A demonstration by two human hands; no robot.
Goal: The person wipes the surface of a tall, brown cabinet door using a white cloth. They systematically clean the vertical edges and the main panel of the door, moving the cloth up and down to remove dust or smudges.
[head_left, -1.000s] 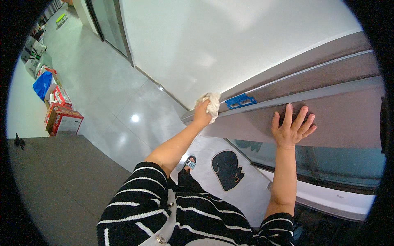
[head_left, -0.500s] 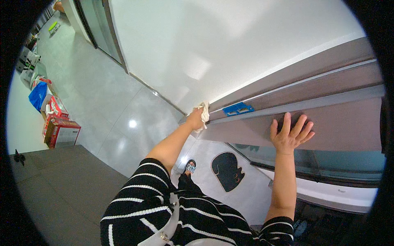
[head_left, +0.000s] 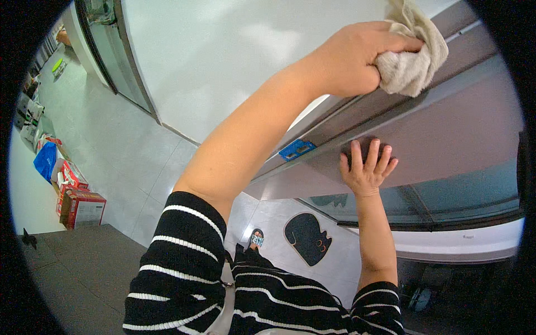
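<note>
Now the cloth (head_left: 416, 58) has jumped: half a second ago the left hand (head_left: 357, 61) had it down at the left end of the brown panel (head_left: 446, 125), and here it's up toward the right, seen over the strips along the panel's wall-side edge. For the work in hand, that puts the cloth over another stretch and leaves the left corner uncovered. Left hand and cloth also look much bigger, so probably lifted nearer the camera; can't tell if the cloth touches the panel or its strips. Left fingers are curled into the bunched cloth, index lying across it, the others partly hidden; one end of the cloth sticks up past the hand. Right hand (head_left: 368, 173) matches the earlier frame: laid on the panel's face, just inside the wall-side edge, fingers spread, holding nothing. Blue plastic piece (head_left: 297, 149) is still by that same edge, near the left end, apart from both hands; the left forearm now passes close beside it in view. Whole view has swung a bit too: the white wall (head_left: 223, 61) takes a different slant, and the red boxes (head_left: 84, 206) and blue bag (head_left: 46, 162) sit lower and further left. Dark cat-shaped mat (head_left: 309, 240) remains on the floor, below the panel's left half in view.
</note>
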